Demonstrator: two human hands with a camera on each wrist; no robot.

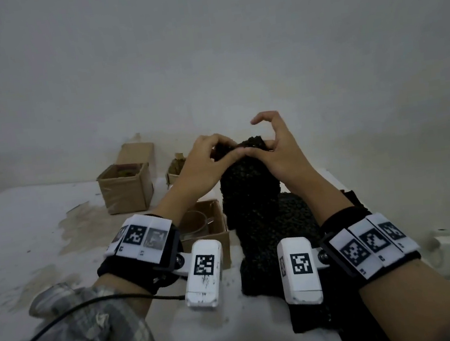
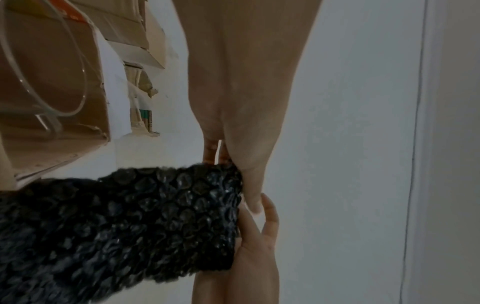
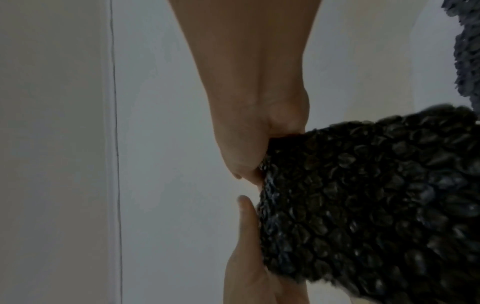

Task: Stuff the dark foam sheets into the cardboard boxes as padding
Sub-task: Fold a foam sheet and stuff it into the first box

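Note:
I hold a dark, bubbly foam sheet [image 1: 249, 195] up over the table by its top edge, and it hangs down in a loose fold. My left hand [image 1: 224, 149] pinches the edge on the left, and my right hand [image 1: 260, 147] pinches it on the right with its forefinger raised and curled. The two thumbs nearly meet. In the left wrist view the left hand [image 2: 233, 170] grips the sheet [image 2: 155, 216] above the right hand [image 2: 259, 236]. In the right wrist view the right hand [image 3: 254, 164] pinches the sheet [image 3: 363, 195]. An open cardboard box [image 1: 219, 227] holding a clear glass vessel [image 1: 193, 225] sits just below my left wrist.
A taller open box [image 1: 125, 188] stands at the back left by the wall, and a small box [image 1: 174, 171] is behind my left hand. More dark sheets [image 1: 297, 212] lie on the table at the right and near its front edge. The white table [image 1: 28, 237] is stained at the left.

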